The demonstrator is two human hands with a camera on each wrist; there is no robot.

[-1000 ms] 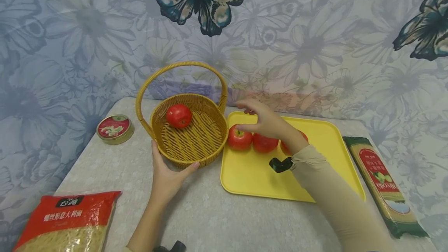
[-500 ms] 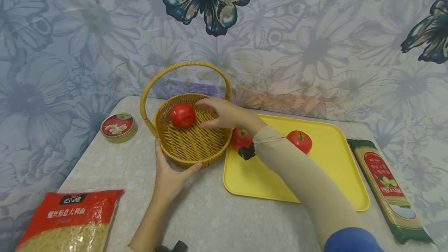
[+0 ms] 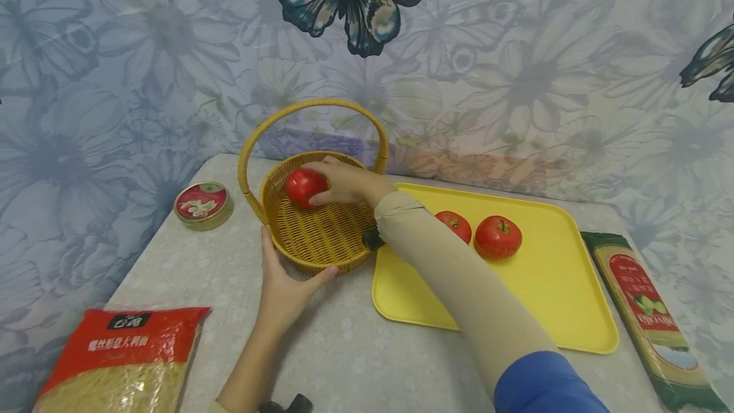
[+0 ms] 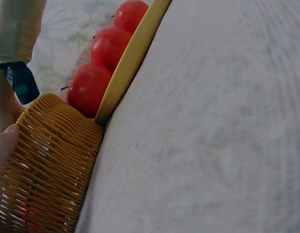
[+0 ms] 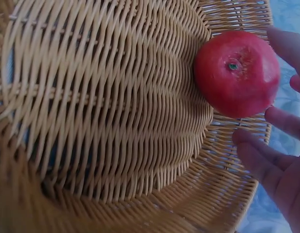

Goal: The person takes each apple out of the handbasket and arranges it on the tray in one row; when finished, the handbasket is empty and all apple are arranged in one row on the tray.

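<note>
My left hand holds the yellow-brown wicker basket by its near side, thumb at the front rim and fingers at the left. In the left wrist view the thumb lies against the basket's woven wall. My right hand reaches inside over a shiny red apple, thumb in front of it and fingers across its top. The right wrist view has the apple between the fingertips, against the basket wall, its small green stem showing.
Right of the basket lies a yellow tray with red apples, one hidden under my right sleeve. A green-ended packet lies beyond it. At left are a round tin and a red pasta bag. The basket handle arches overhead.
My right hand has moved left from above the tray into the basket and come round the apple there. The left hand has kept its hold on the basket.
</note>
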